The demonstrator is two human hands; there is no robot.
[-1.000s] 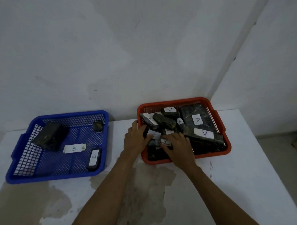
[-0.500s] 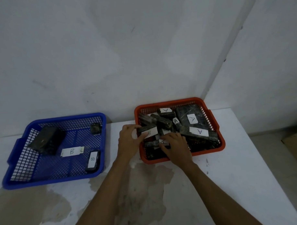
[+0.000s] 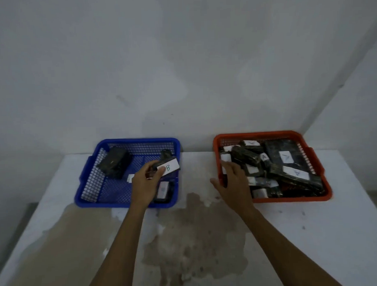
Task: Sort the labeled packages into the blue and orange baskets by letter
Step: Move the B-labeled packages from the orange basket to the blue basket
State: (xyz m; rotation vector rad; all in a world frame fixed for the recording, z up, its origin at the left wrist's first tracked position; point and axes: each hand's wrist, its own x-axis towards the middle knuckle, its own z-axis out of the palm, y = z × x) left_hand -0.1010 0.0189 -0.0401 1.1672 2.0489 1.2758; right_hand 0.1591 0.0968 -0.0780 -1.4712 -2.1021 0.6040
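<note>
My left hand (image 3: 145,183) grips a dark package with a white B label (image 3: 168,167) and holds it above the right half of the blue basket (image 3: 86,178). Inside that basket lie a large dark package (image 3: 114,162), a small dark one (image 3: 166,153) at the back right and a labeled package (image 3: 163,189) near the front right. My right hand (image 3: 234,179) rests with relaxed fingers on the left wall of the orange basket (image 3: 305,197), touching the packages there. Several dark packages with A labels (image 3: 295,173) are piled in the orange basket.
Both baskets stand at the back of a white table (image 3: 314,234) against a white wall. A worn brownish patch (image 3: 193,234) covers the table's middle in front of the baskets. A wall corner runs up at the right.
My left hand has lifted the B package out of the orange basket and carried it left over the blue basket. My right hand stays at the orange basket's left side.
</note>
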